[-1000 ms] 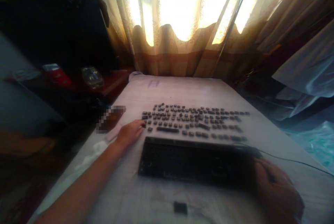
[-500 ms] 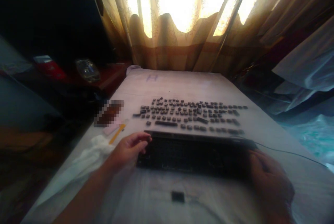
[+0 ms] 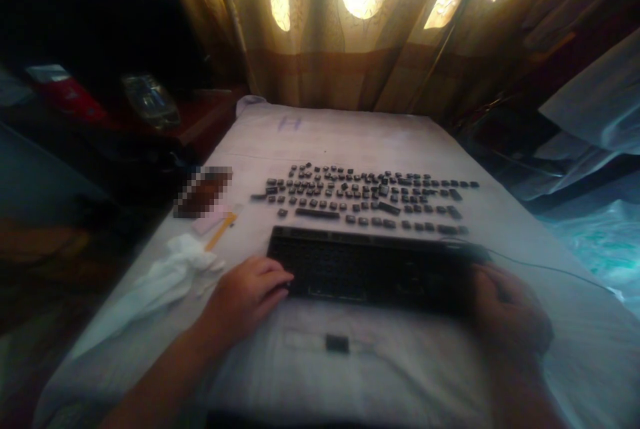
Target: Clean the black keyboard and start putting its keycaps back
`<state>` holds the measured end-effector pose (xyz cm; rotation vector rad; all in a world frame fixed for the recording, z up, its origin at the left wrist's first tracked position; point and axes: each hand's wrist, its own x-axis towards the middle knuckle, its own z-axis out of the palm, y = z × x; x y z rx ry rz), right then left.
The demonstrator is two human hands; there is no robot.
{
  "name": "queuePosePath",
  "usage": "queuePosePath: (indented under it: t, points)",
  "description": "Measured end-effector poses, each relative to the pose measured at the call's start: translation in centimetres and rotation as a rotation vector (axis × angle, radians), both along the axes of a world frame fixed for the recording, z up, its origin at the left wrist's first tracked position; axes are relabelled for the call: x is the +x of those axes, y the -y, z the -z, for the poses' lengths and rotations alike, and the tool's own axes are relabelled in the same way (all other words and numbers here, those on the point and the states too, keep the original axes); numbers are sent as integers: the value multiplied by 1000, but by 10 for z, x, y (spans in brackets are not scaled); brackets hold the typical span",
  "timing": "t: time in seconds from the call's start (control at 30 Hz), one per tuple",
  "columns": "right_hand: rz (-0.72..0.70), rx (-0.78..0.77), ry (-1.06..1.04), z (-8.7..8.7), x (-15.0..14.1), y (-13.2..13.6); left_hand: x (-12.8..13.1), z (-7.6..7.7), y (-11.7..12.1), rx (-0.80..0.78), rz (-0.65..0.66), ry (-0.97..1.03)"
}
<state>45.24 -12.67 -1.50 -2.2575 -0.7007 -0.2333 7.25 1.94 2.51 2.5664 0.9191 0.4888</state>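
Observation:
A black keyboard base (image 3: 345, 266) lies across the white cloth in front of me, its keycaps off as far as I can see. My left hand (image 3: 253, 292) is at its lower left corner, fingers pressed together; a tiny thing may be at the fingertips, too small to name. Around the right end of the base is my right hand (image 3: 510, 309), blurred, with the fingers partly hidden. Beyond the keyboard, loose dark keycaps (image 3: 345, 206) are spread in rows, and a long space bar (image 3: 317, 214) lies in the nearer rows.
Left of the keyboard are a crumpled white cloth (image 3: 170, 266), a yellow stick-like tool (image 3: 220, 232) and a pixelated brown item (image 3: 204, 192). A small black block (image 3: 337, 344) lies nearest me. One cable (image 3: 545, 269) runs off to the right. Curtains (image 3: 320, 76) hang behind.
My left hand has gone from the keyboard's upper left, fingers raised in a pinch, down to its lower left corner. The right hand stays at the right end. The view has tilted downward.

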Motion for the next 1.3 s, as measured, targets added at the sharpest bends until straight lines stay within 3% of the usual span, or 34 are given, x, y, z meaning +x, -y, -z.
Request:
queuePosePath:
  t: [0.27,0.6,0.77,0.83,0.93,1.0,1.07,1.17,1.3]
  points:
    - [-8,-21,32,-4,-3,-1,-3,-2,0,-73,-30,-19]
    - [-25,72,175,15,12,1,-5,2,0,-34,-39,65]
    - [-26,127,421,-3,-6,-2,-5,-4,-6,-71,2,-1]
    - [-174,154,463,-20,-31,-5,-3,-9,-9,-82,25,-40]
    - [-516,201,418,-42,-85,-15,-1,-13,-11,-97,44,-86]
    - [-812,180,330,-47,-124,-26,-1,-14,-12,-107,42,-99]
    - [-988,118,241,-44,-158,-38,-1,-14,-12,-114,42,-94]
    - [-1083,76,236,-32,-188,-55,-2,-11,-12,-116,46,-65]
    - [-1115,50,250,-21,-199,-67,-4,-6,-14,-129,61,-36]
